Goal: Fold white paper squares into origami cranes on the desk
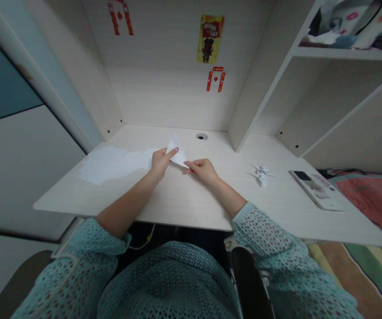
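A folded white sheet of paper [178, 157], roughly triangular with its tip pointing away from me, is held just over the desk. My left hand [161, 160] grips its left side, thumb lying across the front face. At the lower right corner, my right hand [201, 169] pinches the paper between thumb and fingers. Loose white paper sheets [106, 165] lie spread on the desk to the left of my left hand. Off to the right sit small folded paper pieces [262, 175] with thin pointed ends.
The white desk [177, 201] has a round cable hole [202, 137] near its back panel. A white phone-like slab [316, 190] lies near the right end. An upright divider [254, 97] carries a shelf with bags. Striped cloth [353, 270] is below right.
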Motion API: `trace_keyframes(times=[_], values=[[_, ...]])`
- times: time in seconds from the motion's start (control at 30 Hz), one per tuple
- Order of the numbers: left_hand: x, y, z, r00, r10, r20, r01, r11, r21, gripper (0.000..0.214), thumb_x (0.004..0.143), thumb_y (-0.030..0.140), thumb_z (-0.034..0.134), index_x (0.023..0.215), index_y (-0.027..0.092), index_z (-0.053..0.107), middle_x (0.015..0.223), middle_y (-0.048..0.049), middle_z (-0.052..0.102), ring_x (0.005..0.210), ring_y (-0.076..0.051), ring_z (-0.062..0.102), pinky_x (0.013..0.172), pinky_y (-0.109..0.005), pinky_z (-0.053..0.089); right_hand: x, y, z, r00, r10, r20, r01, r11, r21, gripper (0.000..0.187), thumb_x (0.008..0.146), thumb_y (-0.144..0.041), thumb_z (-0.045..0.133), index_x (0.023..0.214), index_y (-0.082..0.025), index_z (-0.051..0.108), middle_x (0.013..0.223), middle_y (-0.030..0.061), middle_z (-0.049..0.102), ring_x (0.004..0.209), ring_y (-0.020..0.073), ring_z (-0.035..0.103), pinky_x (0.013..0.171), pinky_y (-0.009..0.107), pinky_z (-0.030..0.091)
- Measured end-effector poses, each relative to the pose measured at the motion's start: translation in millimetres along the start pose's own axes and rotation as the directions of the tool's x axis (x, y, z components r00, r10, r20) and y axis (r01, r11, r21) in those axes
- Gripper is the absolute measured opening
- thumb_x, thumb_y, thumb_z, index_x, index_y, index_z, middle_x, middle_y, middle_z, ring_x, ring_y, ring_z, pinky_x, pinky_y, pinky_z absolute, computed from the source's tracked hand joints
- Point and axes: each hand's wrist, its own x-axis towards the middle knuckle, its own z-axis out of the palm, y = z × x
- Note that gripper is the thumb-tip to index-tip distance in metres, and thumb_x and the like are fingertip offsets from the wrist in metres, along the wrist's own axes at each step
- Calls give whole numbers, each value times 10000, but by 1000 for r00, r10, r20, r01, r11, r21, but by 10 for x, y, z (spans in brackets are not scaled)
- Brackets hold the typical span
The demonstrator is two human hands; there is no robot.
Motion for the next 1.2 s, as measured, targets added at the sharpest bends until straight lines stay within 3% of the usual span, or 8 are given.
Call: trace_keyframes(times=[0.23, 0.37, 0.5, 0.6, 0.77, 0.93, 1.13, 1.2], values=[[22, 22, -15, 999, -10, -35, 9, 1000, -15, 428, 546, 545, 750, 682, 147, 673, 615, -31, 613, 580, -145, 524, 537, -244, 356, -28, -108, -74, 995, -59, 77, 60, 998, -5, 468, 722, -590, 569, 675, -149, 718, 499, 3, 543, 451, 80, 330, 466, 253, 229], [-12, 47, 18, 999, -8, -31, 8, 1000, -21, 425, 550, 543, 749, 673, 143, 673, 628, -36, 619, 594, -149, 532, 542, -246, 362, -46, -174, -164, 982, -144, 122, 162, 976, -148, 453, 802, -546, 508, 627, -164, 677, 494, 4, 534, 457, 89, 340, 481, 255, 231], [-29, 47, 33, 999, -18, -37, 17, 999, -41, 434, 546, 542, 754, 684, 138, 674, 651, -39, 629, 588, -140, 526, 530, -240, 357, -39, -213, -210, 946, -278, 169, 320, 887, -334, 384, 876, -418, 458, 623, -183, 626, 607, 26, 609, 543, 110, 440, 580, 263, 287], [-26, 36, 32, 999, -23, -38, 21, 999, -43, 441, 543, 544, 756, 698, 139, 677, 670, -43, 639, 594, -140, 529, 531, -241, 365, -37, -233, -222, 930, -317, 187, 367, 834, -411, 368, 889, -385, 446, 620, -187, 602, 622, 30, 601, 575, 120, 457, 608, 267, 287], [-19, -12, 48, 1000, -16, -19, 16, 999, -45, 417, 554, 527, 756, 678, 137, 673, 651, -37, 632, 580, -133, 517, 531, -239, 363, -38, -233, -269, 932, -233, 276, 319, 890, -326, 364, 888, -384, 437, 643, -190, 623, 603, 18, 615, 528, 108, 454, 580, 264, 297], [-46, -46, 87, 999, -23, 26, 24, 999, -47, 402, 562, 506, 759, 665, 128, 665, 632, -30, 622, 564, -124, 505, 522, -232, 349, -20, -214, -355, 903, -137, 406, 226, 957, -180, 332, 876, -364, 448, 684, -184, 651, 644, 34, 662, 550, 113, 511, 573, 259, 337], [-82, -23, 101, 1000, -23, 13, 23, 999, -29, 397, 570, 495, 755, 633, 118, 646, 588, -11, 583, 525, -100, 462, 501, -219, 321, -51, -296, -409, 929, -95, 357, 252, 870, -423, 352, 875, -377, 453, 642, -184, 633, 590, 13, 634, 498, 92, 455, 555, 266, 298], [-83, -22, 99, 1000, -17, 11, 18, 1000, -19, 406, 567, 500, 754, 643, 114, 651, 589, -12, 585, 526, -102, 464, 497, -219, 317, -65, -312, -410, 929, -83, 360, 245, 868, -432, 365, 874, -393, 452, 636, -182, 631, 580, 9, 632, 481, 86, 435, 542, 266, 291]])
